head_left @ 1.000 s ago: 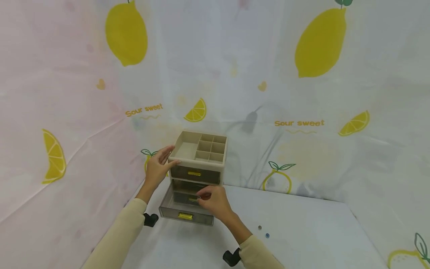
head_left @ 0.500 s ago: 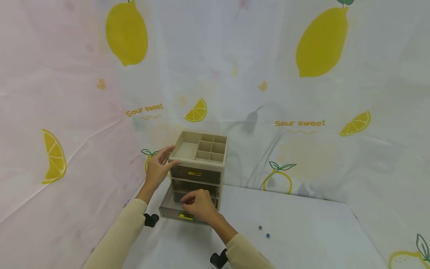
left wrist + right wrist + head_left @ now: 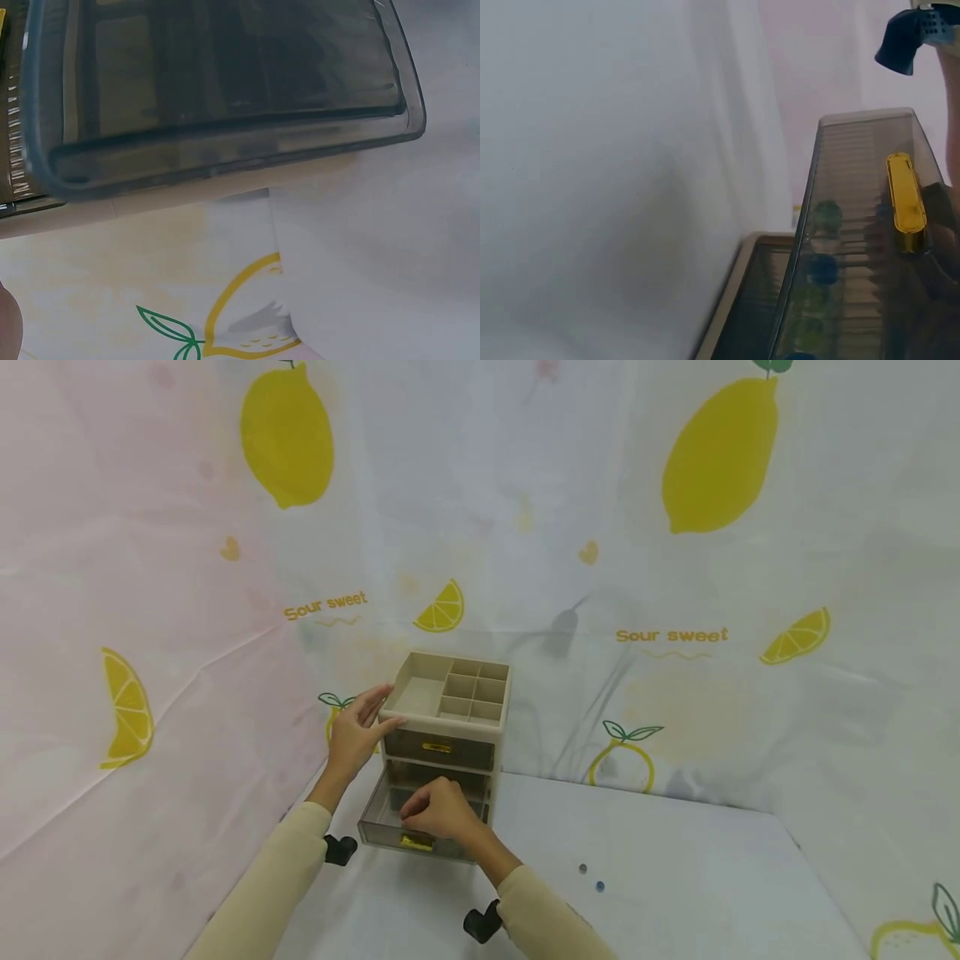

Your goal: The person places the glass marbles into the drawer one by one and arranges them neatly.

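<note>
My left hand (image 3: 354, 739) rests on the front left corner of a beige drawer organizer (image 3: 438, 724), thumb on the front rim and fingers along the left side. Its smoky see-through bottom drawer (image 3: 382, 835) is pulled out; the left wrist view shows this drawer (image 3: 225, 142) large. Over the open drawer is my right hand (image 3: 444, 814), thumb and index finger close together and pointing down inside it; I cannot tell whether they hold anything. Through the drawer front, the right wrist view shows a green marble (image 3: 827, 217), a blue marble (image 3: 823, 268) and other round shapes.
To the right on the white table (image 3: 675, 852) lie a grey marble (image 3: 582, 868) and a blue marble (image 3: 600, 887). Divided compartments (image 3: 474, 689) top the organizer. Behind and at the sides hangs lemon-print cloth (image 3: 540, 568).
My right hand has moved left and lower over the open drawer. A small round thing seen between its fingertips one second ago no longer shows. My left hand keeps its place.
</note>
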Demonstrator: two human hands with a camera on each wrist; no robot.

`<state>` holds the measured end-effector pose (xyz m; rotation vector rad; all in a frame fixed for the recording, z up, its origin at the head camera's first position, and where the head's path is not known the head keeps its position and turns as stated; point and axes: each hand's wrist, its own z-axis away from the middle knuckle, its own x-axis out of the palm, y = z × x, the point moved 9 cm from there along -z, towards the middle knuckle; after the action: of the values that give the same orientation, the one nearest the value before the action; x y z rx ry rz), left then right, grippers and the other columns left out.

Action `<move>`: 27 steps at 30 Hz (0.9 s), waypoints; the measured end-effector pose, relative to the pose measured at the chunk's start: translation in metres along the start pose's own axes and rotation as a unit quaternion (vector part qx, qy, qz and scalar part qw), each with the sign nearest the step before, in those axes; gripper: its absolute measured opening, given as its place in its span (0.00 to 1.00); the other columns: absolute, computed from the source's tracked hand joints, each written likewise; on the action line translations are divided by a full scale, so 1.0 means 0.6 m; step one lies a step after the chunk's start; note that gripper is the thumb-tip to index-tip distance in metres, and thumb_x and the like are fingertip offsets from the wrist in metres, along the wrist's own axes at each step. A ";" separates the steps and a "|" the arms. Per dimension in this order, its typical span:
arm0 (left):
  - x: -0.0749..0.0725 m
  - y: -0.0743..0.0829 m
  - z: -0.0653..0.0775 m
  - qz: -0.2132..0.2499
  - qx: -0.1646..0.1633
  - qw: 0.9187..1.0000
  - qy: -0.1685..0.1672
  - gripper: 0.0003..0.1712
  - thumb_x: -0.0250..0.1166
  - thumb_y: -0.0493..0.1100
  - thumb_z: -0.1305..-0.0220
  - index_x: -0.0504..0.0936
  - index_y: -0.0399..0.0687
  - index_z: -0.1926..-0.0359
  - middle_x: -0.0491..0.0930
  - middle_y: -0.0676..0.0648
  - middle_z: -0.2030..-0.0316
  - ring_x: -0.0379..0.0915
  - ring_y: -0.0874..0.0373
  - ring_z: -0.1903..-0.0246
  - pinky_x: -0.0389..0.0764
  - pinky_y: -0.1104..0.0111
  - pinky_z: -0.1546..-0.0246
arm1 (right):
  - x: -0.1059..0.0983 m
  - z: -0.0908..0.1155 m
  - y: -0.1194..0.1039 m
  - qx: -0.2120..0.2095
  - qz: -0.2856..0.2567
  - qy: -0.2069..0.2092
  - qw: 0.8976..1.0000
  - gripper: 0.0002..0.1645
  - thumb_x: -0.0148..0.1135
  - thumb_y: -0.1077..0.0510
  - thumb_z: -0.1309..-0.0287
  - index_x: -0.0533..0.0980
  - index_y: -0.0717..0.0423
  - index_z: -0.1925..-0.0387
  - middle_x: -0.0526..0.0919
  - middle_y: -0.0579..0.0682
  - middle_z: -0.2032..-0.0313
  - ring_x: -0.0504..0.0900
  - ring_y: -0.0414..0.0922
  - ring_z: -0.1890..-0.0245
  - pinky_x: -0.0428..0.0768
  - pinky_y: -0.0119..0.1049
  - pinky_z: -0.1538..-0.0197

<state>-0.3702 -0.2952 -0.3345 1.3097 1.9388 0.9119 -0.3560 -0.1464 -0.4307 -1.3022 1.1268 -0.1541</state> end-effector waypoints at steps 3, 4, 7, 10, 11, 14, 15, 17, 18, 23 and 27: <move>0.001 -0.003 0.001 -0.001 0.002 1.000 -0.003 0.36 0.73 0.32 0.46 0.71 0.31 0.37 0.72 0.36 0.38 0.65 0.48 0.35 0.68 0.69 0.35 | 0.005 -0.002 0.001 0.001 0.018 -0.008 1.000 0.02 0.73 0.67 0.50 0.87 0.59 0.71 0.86 0.43 0.75 0.80 0.31 0.76 0.81 0.22 0.71; 0.001 -0.003 0.001 -0.001 0.002 1.000 -0.004 0.36 0.73 0.33 0.46 0.71 0.31 0.37 0.72 0.36 0.38 0.65 0.48 0.35 0.68 0.69 0.35 | 0.007 -0.002 0.001 0.002 0.023 -0.010 1.000 0.02 0.73 0.67 0.50 0.87 0.59 0.71 0.87 0.43 0.75 0.80 0.31 0.75 0.81 0.22 0.70; 0.001 -0.001 0.002 -0.008 0.005 1.000 -0.005 0.37 0.74 0.33 0.46 0.71 0.32 0.36 0.72 0.37 0.37 0.65 0.48 0.35 0.68 0.68 0.35 | 0.010 -0.003 0.003 0.005 0.031 -0.015 0.999 0.03 0.73 0.67 0.51 0.87 0.58 0.72 0.87 0.43 0.74 0.80 0.31 0.75 0.81 0.22 0.70; -0.001 0.003 0.001 -0.008 0.009 1.000 -0.005 0.40 0.74 0.32 0.47 0.68 0.34 0.33 0.68 0.37 0.35 0.64 0.45 0.35 0.68 0.65 0.35 | 0.012 -0.006 0.006 0.010 0.037 -0.017 0.999 0.03 0.73 0.67 0.51 0.88 0.57 0.73 0.87 0.43 0.75 0.80 0.31 0.75 0.81 0.22 0.71; -0.002 0.004 0.000 -0.008 0.008 1.000 -0.005 0.42 0.74 0.32 0.47 0.67 0.35 0.32 0.67 0.37 0.34 0.64 0.44 0.35 0.68 0.65 0.35 | 0.012 -0.008 0.007 0.010 0.039 -0.018 0.999 0.03 0.73 0.67 0.51 0.88 0.56 0.73 0.87 0.43 0.75 0.80 0.32 0.75 0.81 0.22 0.71; -0.002 0.004 -0.001 -0.002 0.001 1.000 -0.007 0.45 0.74 0.31 0.48 0.63 0.35 0.30 0.63 0.36 0.31 0.63 0.43 0.34 0.68 0.64 0.35 | 0.014 -0.012 0.012 0.017 0.049 -0.023 0.998 0.04 0.74 0.65 0.51 0.88 0.54 0.75 0.86 0.41 0.77 0.80 0.31 0.75 0.80 0.22 0.71; -0.002 0.003 -0.001 -0.001 -0.003 1.000 -0.008 0.46 0.74 0.31 0.48 0.63 0.35 0.30 0.63 0.36 0.31 0.62 0.43 0.34 0.68 0.64 0.34 | 0.014 -0.013 0.012 0.019 0.051 -0.025 0.998 0.04 0.74 0.65 0.51 0.88 0.54 0.75 0.86 0.40 0.77 0.80 0.31 0.75 0.80 0.22 0.71; -0.002 0.003 -0.002 -0.001 -0.006 1.000 -0.011 0.45 0.74 0.32 0.47 0.63 0.34 0.30 0.64 0.36 0.32 0.62 0.44 0.34 0.67 0.63 0.34 | 0.015 -0.016 0.013 0.021 0.059 -0.032 0.998 0.04 0.75 0.65 0.51 0.88 0.53 0.76 0.86 0.40 0.78 0.80 0.31 0.75 0.80 0.22 0.70; -0.001 0.003 -0.002 -0.001 -0.007 1.000 -0.013 0.45 0.74 0.32 0.47 0.63 0.33 0.30 0.64 0.35 0.32 0.62 0.44 0.34 0.66 0.63 0.33 | 0.016 -0.016 0.013 0.022 0.063 -0.035 0.997 0.04 0.75 0.65 0.51 0.88 0.53 0.76 0.85 0.39 0.78 0.79 0.31 0.75 0.80 0.22 0.70; 0.001 0.004 -0.001 -0.007 -0.010 1.000 -0.019 0.42 0.74 0.34 0.45 0.65 0.34 0.31 0.65 0.36 0.33 0.62 0.46 0.33 0.65 0.61 0.33 | 0.019 -0.019 0.011 0.031 0.073 -0.056 0.995 0.06 0.73 0.66 0.51 0.87 0.53 0.77 0.85 0.39 0.79 0.79 0.32 0.76 0.80 0.23 0.70; 0.002 0.006 0.000 -0.010 -0.008 1.000 -0.021 0.42 0.73 0.34 0.45 0.64 0.31 0.31 0.65 0.36 0.33 0.62 0.46 0.33 0.65 0.61 0.33 | 0.021 -0.019 0.010 0.036 0.081 -0.061 0.994 0.07 0.73 0.67 0.51 0.87 0.53 0.78 0.85 0.39 0.80 0.79 0.32 0.76 0.80 0.23 0.71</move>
<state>-0.3685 -0.2932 -0.3315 1.2876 1.9058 0.8805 -0.3609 -0.1604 -0.4408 -1.1356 1.1075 0.0047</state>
